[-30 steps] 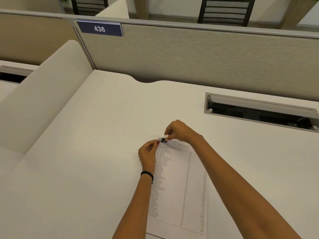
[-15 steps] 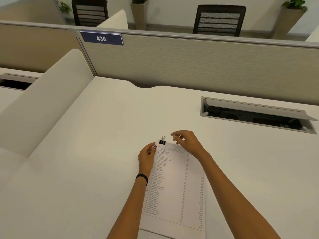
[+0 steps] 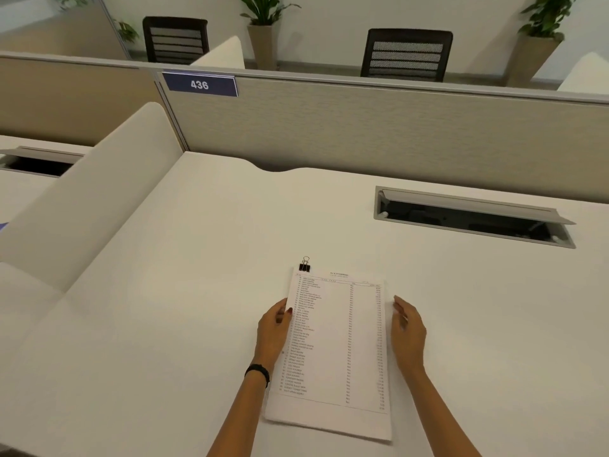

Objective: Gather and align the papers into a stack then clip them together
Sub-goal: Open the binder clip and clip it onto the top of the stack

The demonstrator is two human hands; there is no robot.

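Observation:
A stack of printed papers [image 3: 339, 351] lies flat on the white desk [image 3: 164, 308], long side running away from me. A small black binder clip [image 3: 304, 266] grips its far left corner, wire handles pointing away. My left hand [image 3: 273, 331] rests at the stack's left edge, thumb touching the paper, fingers loosely apart. My right hand [image 3: 407, 331] hovers just off the right edge, fingers straight and holding nothing. A black band sits on my left wrist.
An open cable tray [image 3: 474, 219] is recessed in the desk at the far right. A beige partition [image 3: 362, 127] with a "436" sign [image 3: 200, 84] closes the back. A white side divider [image 3: 82, 199] rises on the left. Chairs and plants stand beyond.
My right hand let go of the binder clip and both hands drew back down to the sides of the stack. The clip stays on the corner. The view tilted up.

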